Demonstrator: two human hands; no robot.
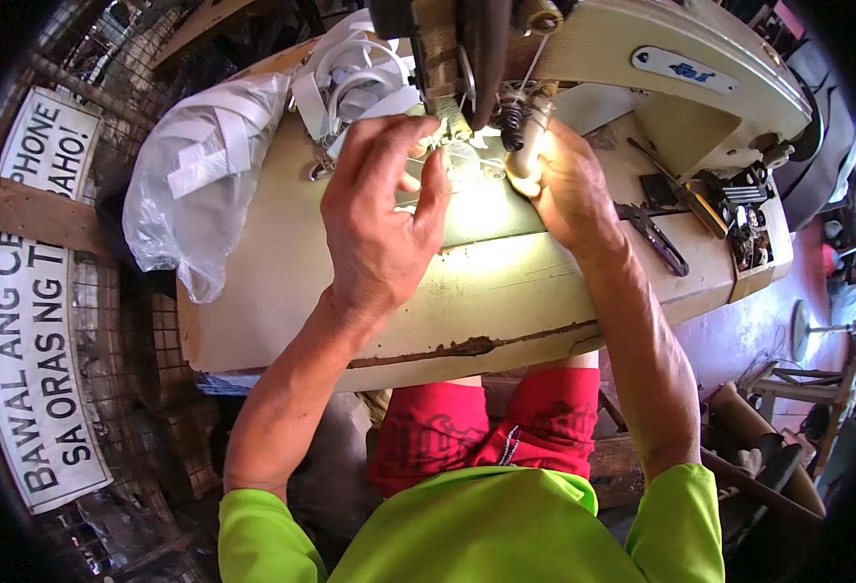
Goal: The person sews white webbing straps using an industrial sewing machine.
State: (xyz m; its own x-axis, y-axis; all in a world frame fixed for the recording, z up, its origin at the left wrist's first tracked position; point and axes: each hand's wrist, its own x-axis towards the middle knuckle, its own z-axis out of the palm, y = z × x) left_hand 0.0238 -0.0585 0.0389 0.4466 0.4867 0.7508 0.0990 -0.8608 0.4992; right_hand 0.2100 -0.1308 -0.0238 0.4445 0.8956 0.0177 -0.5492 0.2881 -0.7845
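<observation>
Both my hands are at the needle end of a cream sewing machine (661,29). My left hand (379,209) is left of the needle area, its fingers bent and the thumb apart from the index finger. I make out nothing held between them. My right hand (574,194) is just right of the machine's thread tension spring (512,126), next to a pale rounded part. Its fingertips are partly hidden there and washed out by glare. A bright lamp lights the small clear and white pieces under the needle and the worn machine bed (486,219).
White strips (360,73) lie coiled behind my left hand. A clear plastic bag (194,185) with white pieces hangs over the table's left edge. On the right are black-handled snips (656,238), a yellow-handled screwdriver (705,209) and a tray of metal parts (751,238).
</observation>
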